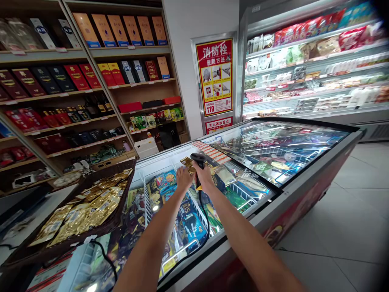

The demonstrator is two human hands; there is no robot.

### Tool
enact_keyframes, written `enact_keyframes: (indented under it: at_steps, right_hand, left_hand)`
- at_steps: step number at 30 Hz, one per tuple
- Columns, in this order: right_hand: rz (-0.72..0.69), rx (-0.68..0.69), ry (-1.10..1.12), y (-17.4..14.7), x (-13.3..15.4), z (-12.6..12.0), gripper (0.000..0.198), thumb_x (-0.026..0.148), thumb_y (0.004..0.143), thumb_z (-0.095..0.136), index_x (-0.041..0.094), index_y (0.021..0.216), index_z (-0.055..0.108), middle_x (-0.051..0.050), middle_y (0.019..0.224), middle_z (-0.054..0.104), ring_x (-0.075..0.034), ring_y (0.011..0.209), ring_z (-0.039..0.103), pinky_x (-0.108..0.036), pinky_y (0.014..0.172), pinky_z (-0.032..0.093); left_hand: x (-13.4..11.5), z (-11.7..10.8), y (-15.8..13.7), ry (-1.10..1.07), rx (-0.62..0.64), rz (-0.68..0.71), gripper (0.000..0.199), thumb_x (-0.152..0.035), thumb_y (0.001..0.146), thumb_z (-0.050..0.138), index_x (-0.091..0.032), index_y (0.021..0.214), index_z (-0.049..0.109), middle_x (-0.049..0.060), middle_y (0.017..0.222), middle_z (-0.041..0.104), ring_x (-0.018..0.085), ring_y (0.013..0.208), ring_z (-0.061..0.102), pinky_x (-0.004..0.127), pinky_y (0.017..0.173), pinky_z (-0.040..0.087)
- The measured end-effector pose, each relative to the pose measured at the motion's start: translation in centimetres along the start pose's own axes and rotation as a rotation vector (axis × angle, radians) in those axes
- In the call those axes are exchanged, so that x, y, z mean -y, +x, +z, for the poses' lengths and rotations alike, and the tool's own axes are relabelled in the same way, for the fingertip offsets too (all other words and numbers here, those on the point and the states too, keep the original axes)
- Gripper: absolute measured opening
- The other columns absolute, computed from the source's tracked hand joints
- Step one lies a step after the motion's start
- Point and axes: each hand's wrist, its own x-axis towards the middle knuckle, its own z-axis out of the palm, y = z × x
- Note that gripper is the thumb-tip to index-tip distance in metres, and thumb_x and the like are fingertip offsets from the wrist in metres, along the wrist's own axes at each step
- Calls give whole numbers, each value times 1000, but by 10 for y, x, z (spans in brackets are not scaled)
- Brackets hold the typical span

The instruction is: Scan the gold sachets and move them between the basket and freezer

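My right hand (205, 177) is wrapped around the handle of a black barcode scanner (198, 157), and a black cable (208, 227) runs down from it. Close beside it, my left hand (184, 178) grips a small gold foil packet (186, 162), with the scanner's head next to the packet. Both hands are above a chest freezer's white wire baskets (199, 211), which hold blue frozen-food bags (191, 223) and other colourful packs. To the left, a dark woven basket (129, 182) is filled with similar gold packets (88, 215).
The freezer's sliding glass lid (282, 142) covers its far right part. Shelves with boxed goods (130, 50) stand behind on the left. A fire-hydrant poster (215, 77) is on the wall, and a lit refrigerated display (310, 61) stands at the back right. Tiled floor (349, 227) lies to the right.
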Motion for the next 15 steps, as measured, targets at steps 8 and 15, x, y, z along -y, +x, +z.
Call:
enact_keyframes:
  at_steps: [8, 15]
  right_hand:
    - [56, 41, 122, -14, 7, 3, 40, 60, 79, 67, 24, 74, 49, 6, 45, 47, -13, 33, 43, -26, 32, 37]
    - [45, 122, 59, -26, 7, 7, 44, 59, 78, 69, 24, 69, 46, 5, 42, 44, -12, 32, 42, -25, 30, 35]
  left_hand:
    - [59, -56, -9, 44, 50, -36, 39, -47, 68, 77, -23, 96, 66, 10, 102, 70, 32, 104, 64, 39, 85, 47]
    - [102, -92, -23, -73, -196, -120, 32, -33, 84, 63, -20, 113, 61, 8, 108, 68, 22, 96, 64, 37, 83, 49]
